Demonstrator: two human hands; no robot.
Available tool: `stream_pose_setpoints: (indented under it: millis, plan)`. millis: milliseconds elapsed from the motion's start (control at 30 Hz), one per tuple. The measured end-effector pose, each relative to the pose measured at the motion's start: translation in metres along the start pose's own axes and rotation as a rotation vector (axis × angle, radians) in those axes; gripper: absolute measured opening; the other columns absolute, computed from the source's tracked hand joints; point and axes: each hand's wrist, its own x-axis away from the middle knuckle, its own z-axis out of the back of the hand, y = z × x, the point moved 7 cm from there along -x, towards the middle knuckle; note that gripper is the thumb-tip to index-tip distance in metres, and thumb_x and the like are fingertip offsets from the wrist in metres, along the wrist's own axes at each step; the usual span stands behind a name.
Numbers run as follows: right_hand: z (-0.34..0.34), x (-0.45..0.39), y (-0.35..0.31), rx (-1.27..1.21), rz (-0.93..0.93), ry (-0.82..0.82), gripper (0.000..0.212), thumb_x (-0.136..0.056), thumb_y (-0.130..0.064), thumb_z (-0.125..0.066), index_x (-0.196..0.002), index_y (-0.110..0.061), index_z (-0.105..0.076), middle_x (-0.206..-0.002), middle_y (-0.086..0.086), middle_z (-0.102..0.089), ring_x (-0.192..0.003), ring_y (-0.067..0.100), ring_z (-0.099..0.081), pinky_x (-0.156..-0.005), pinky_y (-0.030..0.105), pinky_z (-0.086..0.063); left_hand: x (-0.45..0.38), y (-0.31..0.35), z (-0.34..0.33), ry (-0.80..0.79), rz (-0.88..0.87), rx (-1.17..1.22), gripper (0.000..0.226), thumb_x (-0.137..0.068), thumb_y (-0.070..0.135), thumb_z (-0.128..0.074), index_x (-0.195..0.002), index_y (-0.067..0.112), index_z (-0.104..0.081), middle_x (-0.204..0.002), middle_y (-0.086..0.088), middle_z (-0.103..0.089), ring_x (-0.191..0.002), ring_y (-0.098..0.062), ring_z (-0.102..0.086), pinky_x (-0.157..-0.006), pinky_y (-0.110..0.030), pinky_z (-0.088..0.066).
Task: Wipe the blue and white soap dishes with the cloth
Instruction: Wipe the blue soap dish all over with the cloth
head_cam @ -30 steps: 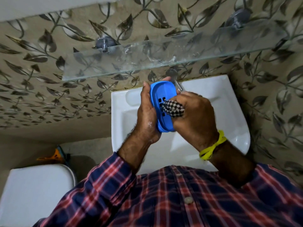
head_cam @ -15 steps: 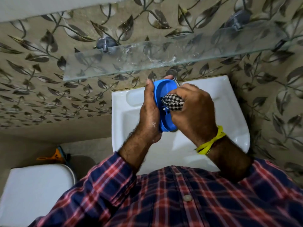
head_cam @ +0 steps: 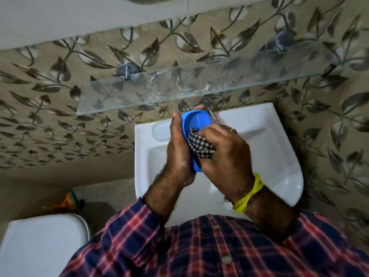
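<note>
blue soap dish (head_cam: 196, 121) half hidden, tap (head_cam: 213, 114) mostly hidden

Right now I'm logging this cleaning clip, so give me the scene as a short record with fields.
left hand: grips the blue soap dish on edge, over the sink
right hand: presses the checked cloth into the dish's lower part
white soap dish: not in view
above: glass shelf

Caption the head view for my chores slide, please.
Left hand holds a blue dish over the sink while the right hand wipes it with a cloth.
</note>
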Motion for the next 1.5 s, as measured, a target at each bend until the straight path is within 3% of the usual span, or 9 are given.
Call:
stream_pose_setpoints:
  millis: [133, 233, 367, 500, 600, 767, 867, 1200, 1500]
  plan:
    - [0.006, -0.012, 0.007, 0.059, -0.033, 0.094, 0.026, -0.062, -0.005, -0.062, -0.087, -0.009, -0.07, -0.091, 0.009, -0.071, -0.084, 0.033, -0.064, -0.07, 0.036, -0.052, 0.006, -0.011, -0.003, 0.007, 0.051, -0.006, 0.071, -0.101, 0.065, -0.024, -0.138, 0.016, -0.06, -0.124, -0.013, -0.072, -0.111, -0.025, -0.07, -0.09, -0.035, -0.059]
    - [0.002, -0.002, 0.002, 0.071, 0.106, 0.012, 0.029, -0.064, -0.011, -0.056, -0.09, -0.01, -0.069, -0.094, 0.005, -0.07, -0.089, 0.026, -0.06, -0.074, 0.033, -0.049, 0.008, -0.015, -0.003, -0.013, 0.053, 0.021, 0.07, -0.102, 0.064, -0.024, -0.136, 0.015, -0.061, -0.119, -0.013, -0.074, -0.108, -0.025, -0.072, -0.084, -0.033, -0.06]
    - [0.003, -0.011, 0.012, 0.089, 0.024, 0.03, 0.028, -0.067, -0.006, -0.06, -0.092, -0.009, -0.071, -0.096, 0.006, -0.07, -0.091, 0.029, -0.063, -0.073, 0.039, -0.052, 0.011, -0.019, 0.001, 0.033, 0.037, -0.092, 0.072, -0.099, 0.068, -0.027, -0.124, 0.016, -0.07, -0.119, -0.012, -0.075, -0.112, -0.025, -0.071, -0.088, -0.035, -0.06]
    - [-0.002, -0.004, 0.007, 0.156, 0.112, -0.021, 0.022, -0.066, -0.007, -0.066, -0.087, -0.011, -0.069, -0.094, 0.005, -0.068, -0.087, 0.027, -0.061, -0.069, 0.037, -0.05, 0.01, -0.011, 0.004, 0.022, -0.025, -0.094, 0.07, -0.099, 0.068, -0.026, -0.132, 0.019, -0.064, -0.123, -0.01, -0.073, -0.114, -0.026, -0.07, -0.093, -0.038, -0.058]
    - [0.004, -0.013, 0.019, 0.187, -0.031, 0.04, 0.018, -0.067, -0.009, -0.064, -0.084, -0.013, -0.066, -0.089, 0.005, -0.064, -0.082, 0.03, -0.06, -0.059, 0.036, -0.049, 0.009, -0.008, 0.004, 0.042, -0.05, -0.117, 0.068, -0.1, 0.066, -0.025, -0.135, 0.02, -0.062, -0.121, -0.008, -0.074, -0.111, -0.025, -0.07, -0.089, -0.038, -0.058]
    - [-0.004, -0.006, 0.011, 0.181, 0.046, -0.004, 0.02, -0.067, -0.008, -0.067, -0.087, -0.011, -0.065, -0.094, 0.007, -0.065, -0.079, 0.034, -0.062, -0.056, 0.036, -0.052, 0.009, -0.002, 0.006, 0.034, -0.073, -0.125, 0.065, -0.099, 0.065, -0.027, -0.127, 0.024, -0.068, -0.12, -0.011, -0.074, -0.111, -0.027, -0.07, -0.09, -0.04, -0.058]
    - [-0.001, -0.014, 0.02, 0.179, -0.063, 0.056, 0.014, -0.07, -0.008, -0.064, -0.083, -0.011, -0.064, -0.089, 0.006, -0.064, -0.08, 0.033, -0.061, -0.057, 0.035, -0.049, 0.01, -0.004, 0.006, 0.069, -0.07, -0.161, 0.064, -0.099, 0.065, -0.027, -0.126, 0.024, -0.068, -0.118, -0.011, -0.074, -0.108, -0.028, -0.071, -0.094, -0.045, -0.056]
    - [-0.014, -0.004, 0.02, 0.131, -0.021, -0.097, 0.014, -0.069, -0.007, -0.071, -0.078, -0.01, -0.061, -0.085, 0.005, -0.061, -0.075, 0.03, -0.059, -0.054, 0.036, -0.049, 0.003, 0.008, 0.012, 0.064, -0.083, -0.142, 0.063, -0.1, 0.064, -0.027, -0.127, 0.025, -0.069, -0.107, -0.013, -0.072, -0.094, -0.029, -0.068, -0.08, -0.041, -0.057]
    - [-0.017, 0.007, 0.023, 0.295, 0.006, -0.312, 0.026, -0.07, -0.008, -0.076, -0.092, -0.019, -0.068, -0.097, -0.004, -0.062, -0.091, 0.025, -0.057, -0.06, 0.025, -0.034, -0.004, 0.014, 0.013, -0.009, -0.111, -0.135, 0.064, -0.093, 0.065, -0.036, -0.124, 0.021, -0.07, -0.098, -0.018, -0.066, -0.087, -0.032, -0.063, -0.087, -0.047, -0.05]
